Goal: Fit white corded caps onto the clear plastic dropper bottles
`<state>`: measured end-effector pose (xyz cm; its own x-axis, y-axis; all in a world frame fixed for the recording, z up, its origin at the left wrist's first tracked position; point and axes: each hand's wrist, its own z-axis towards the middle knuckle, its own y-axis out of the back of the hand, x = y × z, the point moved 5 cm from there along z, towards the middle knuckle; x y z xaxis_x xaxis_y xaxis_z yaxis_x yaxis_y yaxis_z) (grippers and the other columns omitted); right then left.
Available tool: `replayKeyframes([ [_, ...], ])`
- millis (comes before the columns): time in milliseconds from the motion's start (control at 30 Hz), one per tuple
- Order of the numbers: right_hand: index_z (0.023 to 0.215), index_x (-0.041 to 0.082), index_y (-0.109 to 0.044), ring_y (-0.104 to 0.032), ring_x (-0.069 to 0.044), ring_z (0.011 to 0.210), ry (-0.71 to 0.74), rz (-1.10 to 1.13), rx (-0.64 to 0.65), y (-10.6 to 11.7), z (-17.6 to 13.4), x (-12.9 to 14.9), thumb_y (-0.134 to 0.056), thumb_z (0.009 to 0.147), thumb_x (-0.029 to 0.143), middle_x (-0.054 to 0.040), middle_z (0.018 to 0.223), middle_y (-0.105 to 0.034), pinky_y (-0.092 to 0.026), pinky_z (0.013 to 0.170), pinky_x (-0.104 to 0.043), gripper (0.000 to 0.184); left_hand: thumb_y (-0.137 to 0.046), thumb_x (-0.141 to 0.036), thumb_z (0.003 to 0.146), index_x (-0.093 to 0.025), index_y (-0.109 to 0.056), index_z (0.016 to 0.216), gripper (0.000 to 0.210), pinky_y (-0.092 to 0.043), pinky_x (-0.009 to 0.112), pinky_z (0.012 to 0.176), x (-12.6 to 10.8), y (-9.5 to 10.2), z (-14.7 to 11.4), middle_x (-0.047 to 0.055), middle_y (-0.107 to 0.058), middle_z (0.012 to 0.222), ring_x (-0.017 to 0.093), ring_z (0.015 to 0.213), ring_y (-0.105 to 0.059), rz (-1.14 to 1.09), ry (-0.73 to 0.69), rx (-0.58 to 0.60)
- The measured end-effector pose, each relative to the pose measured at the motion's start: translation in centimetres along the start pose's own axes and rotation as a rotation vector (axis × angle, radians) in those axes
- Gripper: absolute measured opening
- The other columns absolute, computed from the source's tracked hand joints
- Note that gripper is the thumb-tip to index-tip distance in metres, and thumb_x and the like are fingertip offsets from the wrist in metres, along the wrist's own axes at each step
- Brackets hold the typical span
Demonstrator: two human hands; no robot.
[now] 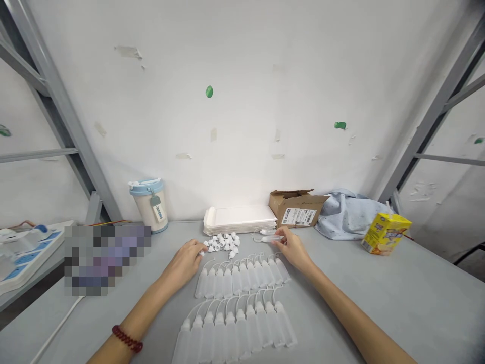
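Two rows of bottles (231, 331) lie ready below the hands, the right hand (293, 248) pinches slim bottles (271, 238), and loose caps (226, 242) remain by the left hand (186, 259), its grip unclear.

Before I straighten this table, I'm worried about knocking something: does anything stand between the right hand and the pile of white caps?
Only the two bottles in the right hand, which point toward the caps; nothing else visible stands between. The rows of bottles lie on the near side of that path.
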<state>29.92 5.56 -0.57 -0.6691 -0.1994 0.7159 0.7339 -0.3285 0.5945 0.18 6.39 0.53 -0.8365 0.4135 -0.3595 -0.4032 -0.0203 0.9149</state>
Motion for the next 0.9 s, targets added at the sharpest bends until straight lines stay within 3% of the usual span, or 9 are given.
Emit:
replayKeyframes([
  [133, 0.084, 0.018, -0.050, -0.050, -0.014, 0.060, 0.057, -0.066, -0.022, -0.1, 0.2, -0.4, -0.049, 0.070, 0.021, -0.0047, 0.086, -0.057, -0.040, 0.060, -0.029, 0.014, -0.036, -0.013, 0.079, -0.018, -0.062, 0.092, 0.030, -0.044, 0.034, 0.080, -0.1, 0.1, 0.0, 0.008, -0.061, 0.096, 0.022, 0.087, -0.058, -0.011, -0.013, -0.016],
  [300, 0.074, 0.019, -0.059, -0.053, -0.018, 0.072, 0.190, -0.132, 0.075, -0.4, 0.1, 0.7, -0.049, 0.073, 0.015, -0.0034, 0.078, -0.060, -0.042, 0.069, -0.030, 0.012, -0.035, -0.012, 0.078, -0.018, -0.063, 0.092, 0.031, -0.043, 0.033, 0.079, 0.1, -0.1, 0.0, 0.009, -0.061, 0.095, 0.022, 0.087, -0.058, -0.002, -0.024, -0.024],
  [533, 0.081, 0.019, -0.070, -0.049, -0.024, 0.090, 0.276, -0.221, 0.122, -0.4, 0.0, 1.2, -0.049, 0.079, 0.017, -0.0093, 0.098, -0.061, -0.040, 0.081, -0.038, 0.022, -0.035, -0.012, 0.079, -0.018, -0.062, 0.094, 0.032, -0.043, 0.032, 0.079, 0.2, -0.2, 0.1, 0.008, -0.060, 0.097, 0.022, 0.089, -0.058, 0.026, -0.014, 0.000],
  [633, 0.085, 0.020, -0.071, -0.048, -0.025, 0.094, 0.306, -0.239, 0.151, -0.5, -0.1, 1.1, -0.047, 0.082, 0.018, -0.0075, 0.110, -0.060, -0.040, 0.084, -0.039, 0.025, -0.035, -0.011, 0.079, -0.018, -0.062, 0.093, 0.032, -0.043, 0.032, 0.079, 0.2, -0.2, 0.1, 0.008, -0.060, 0.097, 0.022, 0.089, -0.058, 0.027, -0.015, 0.000],
  [900, 0.083, 0.018, -0.071, -0.047, -0.025, 0.092, 0.321, -0.283, 0.153, -0.4, 0.1, 0.8, -0.041, 0.086, 0.021, -0.0078, 0.111, -0.062, -0.040, 0.084, -0.041, 0.030, -0.034, -0.011, 0.080, -0.016, -0.062, 0.094, 0.032, -0.043, 0.032, 0.079, 0.2, -0.3, 0.1, 0.010, -0.060, 0.096, 0.022, 0.089, -0.057, 0.030, -0.019, 0.003],
])
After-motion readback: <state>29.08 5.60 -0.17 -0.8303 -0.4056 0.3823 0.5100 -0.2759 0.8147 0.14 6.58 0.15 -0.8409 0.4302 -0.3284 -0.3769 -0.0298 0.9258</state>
